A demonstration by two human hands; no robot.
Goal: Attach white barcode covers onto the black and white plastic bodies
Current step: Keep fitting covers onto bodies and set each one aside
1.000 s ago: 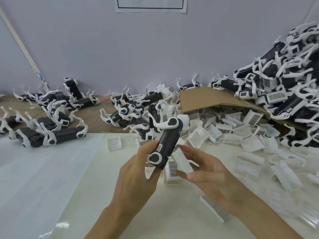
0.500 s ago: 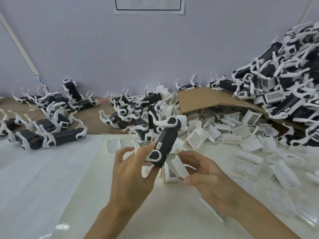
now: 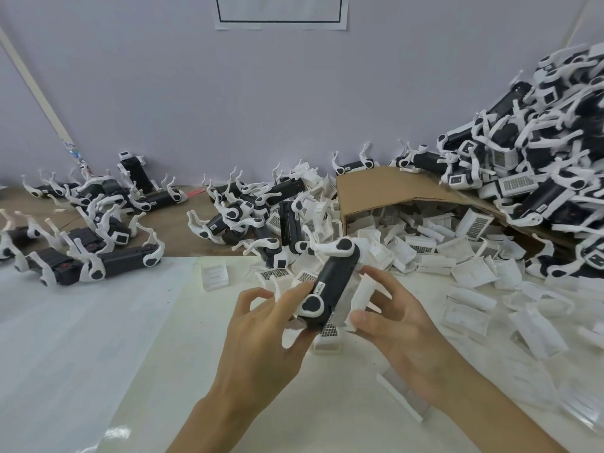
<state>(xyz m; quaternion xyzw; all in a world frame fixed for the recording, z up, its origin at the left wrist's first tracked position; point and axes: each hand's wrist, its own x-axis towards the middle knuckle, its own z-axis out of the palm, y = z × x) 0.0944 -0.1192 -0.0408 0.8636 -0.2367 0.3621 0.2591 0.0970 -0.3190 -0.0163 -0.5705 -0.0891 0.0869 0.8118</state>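
**While the left hand grips a body, the right pinches a cover just beside it**

Where the two hands meet, low in the middle of the view, a black and white body [image 3: 330, 286] is held above the counter [image 3: 98, 354]. It tilts, with its near end low and its far end up and to the right. The left hand [image 3: 261, 338] grips the near end: the thumb lies along the body's left side by a round white joint, and the other fingers are raised and loosely curled. The right hand [image 3: 402, 331] pinches a white cover [image 3: 362, 292] between thumb and fingers. This cover stands upright just to the right of the body; whether the two touch cannot be told.

Loose covers [image 3: 470, 273] lie spread over the counter's right side, many spilling from a cardboard box [image 3: 385, 191] tipped on its side. A heap of bodies [image 3: 539, 158] rises against the wall [image 3: 294, 93] at far right. Scattered bodies [image 3: 98, 256] lie at the left and behind the hands. One more cover with a barcode [image 3: 328, 335] rests on the counter right under the held body.
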